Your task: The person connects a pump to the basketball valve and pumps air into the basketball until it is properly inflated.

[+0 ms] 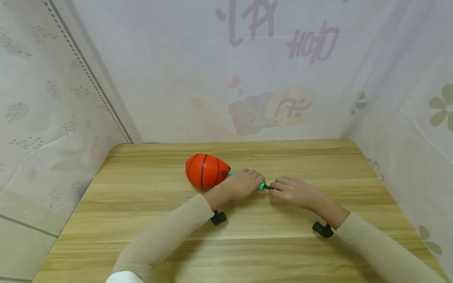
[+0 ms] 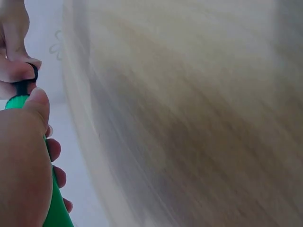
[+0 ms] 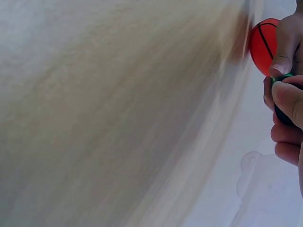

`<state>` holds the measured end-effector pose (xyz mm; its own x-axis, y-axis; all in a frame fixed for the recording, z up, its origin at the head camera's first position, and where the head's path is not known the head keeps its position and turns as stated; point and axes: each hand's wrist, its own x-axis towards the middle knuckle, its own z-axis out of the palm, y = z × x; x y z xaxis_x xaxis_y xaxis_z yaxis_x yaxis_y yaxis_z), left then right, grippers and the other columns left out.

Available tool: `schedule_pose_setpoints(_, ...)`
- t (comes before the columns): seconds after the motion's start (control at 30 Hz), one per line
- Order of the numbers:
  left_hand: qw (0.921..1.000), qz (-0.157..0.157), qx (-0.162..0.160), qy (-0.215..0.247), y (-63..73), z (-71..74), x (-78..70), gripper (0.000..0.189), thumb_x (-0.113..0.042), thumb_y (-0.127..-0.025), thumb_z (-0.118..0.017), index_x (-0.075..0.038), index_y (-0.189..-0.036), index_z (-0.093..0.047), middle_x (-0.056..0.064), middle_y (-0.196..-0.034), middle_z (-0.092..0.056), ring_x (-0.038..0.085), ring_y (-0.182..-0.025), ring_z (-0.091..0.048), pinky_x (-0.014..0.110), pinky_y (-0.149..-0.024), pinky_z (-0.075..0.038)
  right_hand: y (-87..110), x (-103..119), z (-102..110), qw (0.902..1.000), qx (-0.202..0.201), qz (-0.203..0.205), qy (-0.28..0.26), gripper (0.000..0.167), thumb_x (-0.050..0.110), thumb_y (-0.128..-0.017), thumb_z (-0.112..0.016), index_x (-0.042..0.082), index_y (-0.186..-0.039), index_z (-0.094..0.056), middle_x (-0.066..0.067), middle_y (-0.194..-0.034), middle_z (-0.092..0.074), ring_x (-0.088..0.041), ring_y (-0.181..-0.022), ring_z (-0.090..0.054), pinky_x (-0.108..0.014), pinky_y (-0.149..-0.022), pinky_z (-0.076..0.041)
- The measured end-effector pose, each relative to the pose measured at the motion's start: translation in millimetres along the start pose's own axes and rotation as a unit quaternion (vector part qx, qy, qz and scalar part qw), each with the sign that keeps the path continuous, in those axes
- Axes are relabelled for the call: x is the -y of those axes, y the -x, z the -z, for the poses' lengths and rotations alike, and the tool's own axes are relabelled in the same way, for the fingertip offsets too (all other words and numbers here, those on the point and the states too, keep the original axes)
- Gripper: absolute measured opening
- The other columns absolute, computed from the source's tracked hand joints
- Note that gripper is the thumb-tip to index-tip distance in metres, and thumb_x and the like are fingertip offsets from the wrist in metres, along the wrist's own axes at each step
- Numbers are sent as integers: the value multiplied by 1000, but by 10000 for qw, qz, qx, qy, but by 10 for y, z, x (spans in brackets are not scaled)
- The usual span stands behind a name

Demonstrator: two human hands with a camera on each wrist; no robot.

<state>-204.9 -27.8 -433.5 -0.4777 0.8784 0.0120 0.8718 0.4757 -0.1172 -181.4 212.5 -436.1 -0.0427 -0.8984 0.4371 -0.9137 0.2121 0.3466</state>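
Observation:
An orange-red ball with black basketball lines [image 1: 205, 171] is joined to the tip of a green hand pump [image 1: 261, 186]; its shape narrows toward that nozzle. My left hand [image 1: 244, 184] wraps round the pump's barrel, covering most of it. In the left wrist view, the thumb lies along the green barrel [image 2: 57, 210] and the other fingertips show past its far side. At the pump's other end, my right hand [image 1: 295, 192] grips the black handle [image 2: 29, 79]. Only a short length of black rod shows between the two hands.
A wood-grain table [image 1: 198, 251] lies under both hands. Printed cloth walls [image 1: 170, 78] rise at its back and sides. A black wrist camera [image 1: 218, 218] sits under the left wrist, and another black camera [image 1: 323, 230] under the right.

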Motion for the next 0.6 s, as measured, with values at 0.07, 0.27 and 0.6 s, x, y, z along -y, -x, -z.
schedule_pose_setpoints(0.07,10000,-47,-47,27,-1,-1,5,31,-41,-106,-52,-12,-117,-55,-4,-107,-60,12,-99,-56,26,-89,-46,7,-1,-7,10000,-74,-14,-40,43,6,-112,-26,5,-97,-65,-5,-90,-68,-16,-74,-59,-26,-65,-52)
schedule_pose_setpoints(0.27,9996,-176,-199,39,-2,-30,36,30,-41,-105,-54,-12,-114,-55,-4,-107,-61,13,-99,-56,26,-88,-46,203,55,71,9998,-110,-100,-95,42,8,-112,-28,6,-97,-67,-6,-92,-70,-17,-77,-63,-27,-66,-55)
schedule_pose_setpoints(0.6,9997,-191,-121,73,12,-27,40,30,-40,-105,-54,-12,-114,-55,-4,-109,-62,13,-101,-56,26,-88,-46,604,211,299,9997,-104,-133,185,44,4,-112,-28,6,-98,-69,-9,-93,-72,-21,-80,-67,-33,-67,-57)
